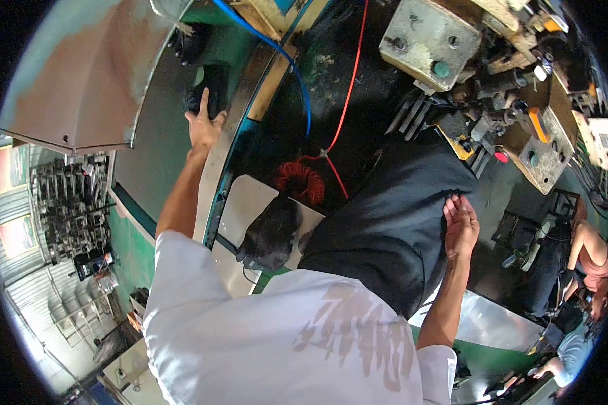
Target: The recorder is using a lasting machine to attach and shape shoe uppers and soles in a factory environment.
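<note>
My left hand (203, 125) reaches forward over a curved grey belt surface (159, 135), and its fingers close on a black soft piece (211, 84) lying there. Another black piece (190, 42) lies farther up the same surface. My right hand (461, 226) hangs at my side with its fingers apart, resting against my dark trouser leg (392, 216) and holding nothing. My white shirt (284, 337) fills the lower middle of the view.
A red coiled cable (297, 181), a red wire (350, 88) and a blue hose (287, 57) cross the dark floor. A machine with a grey metal block (429, 37) and a red button (500, 156) stands upper right. Another person (591, 260) sits right. Racks of metal parts (67, 209) stand left.
</note>
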Available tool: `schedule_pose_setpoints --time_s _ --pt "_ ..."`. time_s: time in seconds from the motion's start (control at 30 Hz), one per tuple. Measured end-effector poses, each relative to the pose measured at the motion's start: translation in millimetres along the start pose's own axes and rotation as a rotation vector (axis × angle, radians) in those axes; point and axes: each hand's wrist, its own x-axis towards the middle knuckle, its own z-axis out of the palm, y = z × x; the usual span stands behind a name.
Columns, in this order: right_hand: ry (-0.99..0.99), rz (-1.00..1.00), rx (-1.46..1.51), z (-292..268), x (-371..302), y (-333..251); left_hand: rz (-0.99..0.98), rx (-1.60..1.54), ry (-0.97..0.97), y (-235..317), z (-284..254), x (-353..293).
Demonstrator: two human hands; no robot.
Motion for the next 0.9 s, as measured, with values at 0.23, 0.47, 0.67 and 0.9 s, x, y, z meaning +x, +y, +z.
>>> schedule_pose_setpoints --time_s 0.23,0.47,0.67,0.9 --pt "0.019 0.018 -0.077 3.7 3.0 0.6 0.133 0.391 0.053 -79.1 54.7 31.8" --pt "0.044 0.038 -0.112 7.6 -2.0 -9.2 -0.066 0.378 -0.026 -90.4 41.3 56.0" --pt "0.077 0.042 -0.134 -1.4 -3.6 -7.4 -0.236 0.486 -0.106 -157.3 9.8 87.4" --pt "0.063 0.051 -0.259 9.4 -7.1 -18.4 -0.208 0.475 -0.173 -216.2 8.4 116.8"
